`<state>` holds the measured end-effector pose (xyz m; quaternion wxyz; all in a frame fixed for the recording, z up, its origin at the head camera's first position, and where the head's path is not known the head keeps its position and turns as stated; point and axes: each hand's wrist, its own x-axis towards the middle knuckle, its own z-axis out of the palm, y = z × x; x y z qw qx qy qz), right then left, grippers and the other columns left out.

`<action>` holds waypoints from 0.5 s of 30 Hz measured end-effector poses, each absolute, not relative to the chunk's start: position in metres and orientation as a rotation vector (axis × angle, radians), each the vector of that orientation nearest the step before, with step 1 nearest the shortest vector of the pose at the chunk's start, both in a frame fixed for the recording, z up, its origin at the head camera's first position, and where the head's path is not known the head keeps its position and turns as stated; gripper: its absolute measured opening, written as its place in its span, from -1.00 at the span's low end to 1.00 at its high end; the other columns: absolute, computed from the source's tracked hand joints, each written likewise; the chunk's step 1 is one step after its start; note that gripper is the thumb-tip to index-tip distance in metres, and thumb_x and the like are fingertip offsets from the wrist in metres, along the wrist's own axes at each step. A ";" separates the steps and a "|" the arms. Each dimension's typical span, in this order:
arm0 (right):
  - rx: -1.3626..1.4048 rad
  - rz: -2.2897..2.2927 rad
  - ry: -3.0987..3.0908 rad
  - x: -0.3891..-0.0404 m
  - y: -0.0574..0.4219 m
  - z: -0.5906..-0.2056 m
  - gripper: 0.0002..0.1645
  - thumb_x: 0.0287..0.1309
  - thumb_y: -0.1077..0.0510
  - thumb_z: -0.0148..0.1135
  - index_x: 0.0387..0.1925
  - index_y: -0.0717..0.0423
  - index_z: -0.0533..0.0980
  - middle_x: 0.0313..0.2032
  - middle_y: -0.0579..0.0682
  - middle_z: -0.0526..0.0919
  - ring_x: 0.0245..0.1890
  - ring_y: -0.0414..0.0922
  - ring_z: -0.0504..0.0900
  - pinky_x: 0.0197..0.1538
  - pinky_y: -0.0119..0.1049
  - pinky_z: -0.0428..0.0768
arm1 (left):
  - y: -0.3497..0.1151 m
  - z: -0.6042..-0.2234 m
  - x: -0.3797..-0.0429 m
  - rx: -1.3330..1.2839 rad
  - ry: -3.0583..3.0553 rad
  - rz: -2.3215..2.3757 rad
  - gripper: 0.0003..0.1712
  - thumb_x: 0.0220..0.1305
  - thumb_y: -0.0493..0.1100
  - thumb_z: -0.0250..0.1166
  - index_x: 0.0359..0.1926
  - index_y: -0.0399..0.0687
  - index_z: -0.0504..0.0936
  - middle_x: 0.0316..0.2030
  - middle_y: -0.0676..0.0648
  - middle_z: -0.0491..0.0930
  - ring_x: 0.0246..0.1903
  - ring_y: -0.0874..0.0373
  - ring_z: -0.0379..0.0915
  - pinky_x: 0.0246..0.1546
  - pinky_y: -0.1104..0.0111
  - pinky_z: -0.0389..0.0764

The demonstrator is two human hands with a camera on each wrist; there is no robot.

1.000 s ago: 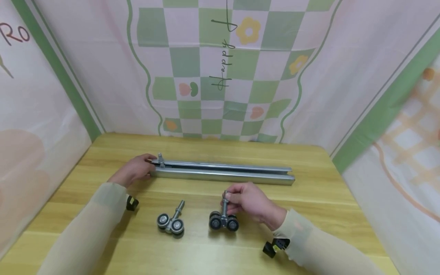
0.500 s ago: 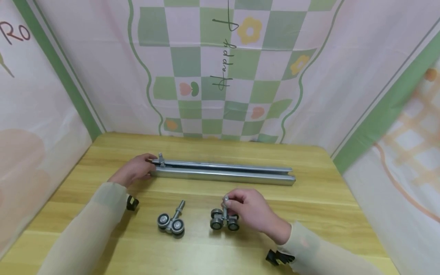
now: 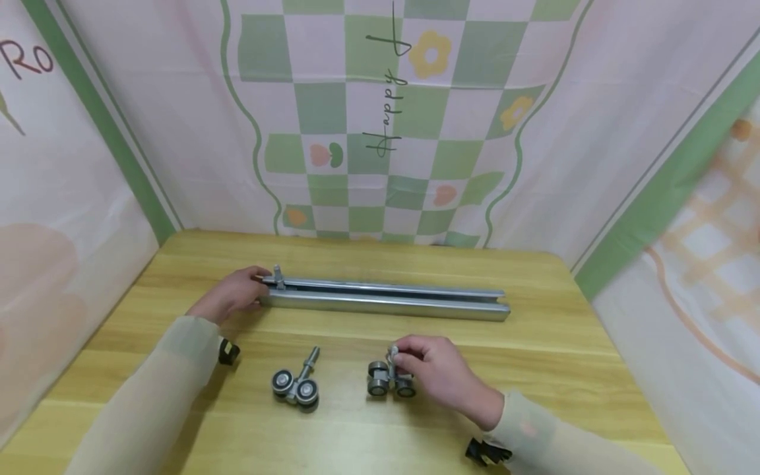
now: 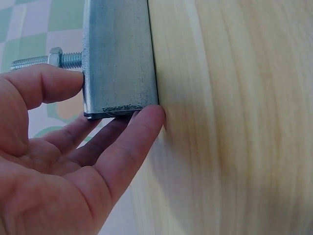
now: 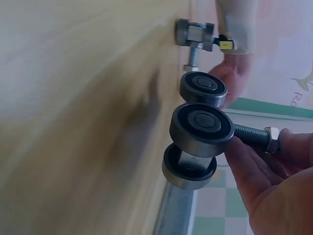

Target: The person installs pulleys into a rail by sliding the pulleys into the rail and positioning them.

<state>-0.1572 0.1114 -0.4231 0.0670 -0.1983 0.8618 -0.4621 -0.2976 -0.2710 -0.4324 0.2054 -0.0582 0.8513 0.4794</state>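
Presently, the right hand [image 3: 446,375] pinches a four-wheeled trolley [image 3: 378,379] in a narrow grip near a second trolley [image 3: 295,388] on the table [image 3: 237,422]; the left hand [image 3: 234,294] holds the slotted metal rail [image 3: 386,303] at one end.

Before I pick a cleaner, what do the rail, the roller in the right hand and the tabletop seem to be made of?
Rail: likely galvanized steel, dull silver with a mottled bluish-grey sheen.
Roller: probably steel, smooth grey rims, threaded bolt; black rings could be rubber or plastic.
Tabletop: wood or wood-look laminate, satin; grain and soft reflections show.
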 end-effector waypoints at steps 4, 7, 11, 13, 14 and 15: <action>-0.638 -1.283 2.632 -0.158 0.113 -0.427 -0.88 0.35 0.17 0.21 -0.19 0.03 0.66 -0.36 -0.19 0.67 -0.35 -0.22 0.62 -0.27 -0.29 0.63 | -0.271 -0.432 -0.297 -0.163 2.370 1.336 -0.32 0.34 -0.31 0.11 0.46 -0.21 0.20 0.29 -0.35 0.26 0.10 -0.16 0.36 -0.03 0.17 0.58; -0.683 -1.228 2.651 -0.157 0.113 -0.426 -0.89 0.35 0.15 0.20 -0.18 0.00 0.63 -0.36 -0.23 0.65 -0.38 -0.22 0.58 -0.31 -0.28 0.60 | -0.271 -0.432 -0.297 -0.162 2.370 1.334 -0.32 0.34 -0.31 0.11 0.46 -0.22 0.20 0.30 -0.35 0.26 0.11 -0.17 0.35 -0.02 0.17 0.58; -0.708 -1.183 2.638 -0.154 0.114 -0.425 -0.90 0.34 0.14 0.21 -0.16 -0.01 0.62 -0.31 -0.26 0.64 -0.31 -0.22 0.58 -0.24 -0.27 0.60 | -0.271 -0.433 -0.297 -0.156 2.382 1.324 -0.32 0.34 -0.30 0.11 0.46 -0.22 0.20 0.29 -0.36 0.26 0.11 -0.17 0.36 -0.03 0.17 0.58; -0.715 -1.167 2.627 -0.152 0.114 -0.425 -0.84 0.34 0.12 0.21 -0.10 0.03 0.60 -0.25 -0.26 0.65 -0.24 -0.21 0.61 -0.16 -0.27 0.62 | -0.271 -0.433 -0.297 -0.156 2.388 1.324 -0.32 0.34 -0.30 0.11 0.46 -0.22 0.21 0.29 -0.35 0.27 0.10 -0.16 0.36 -0.03 0.17 0.58; -0.717 -1.168 2.620 -0.152 0.114 -0.426 -0.80 0.34 0.11 0.22 -0.07 0.06 0.59 -0.22 -0.24 0.66 -0.20 -0.20 0.62 -0.12 -0.26 0.62 | -0.271 -0.433 -0.296 -0.154 2.390 1.324 -0.32 0.34 -0.30 0.11 0.46 -0.22 0.21 0.28 -0.35 0.27 0.09 -0.16 0.36 -0.03 0.17 0.58; -0.720 -1.171 2.614 -0.151 0.115 -0.426 -0.76 0.34 0.10 0.22 -0.03 0.09 0.58 -0.20 -0.22 0.66 -0.17 -0.20 0.63 -0.08 -0.26 0.62 | -0.271 -0.434 -0.297 -0.152 2.391 1.324 -0.32 0.34 -0.30 0.11 0.46 -0.22 0.21 0.28 -0.36 0.27 0.09 -0.16 0.37 -0.03 0.18 0.58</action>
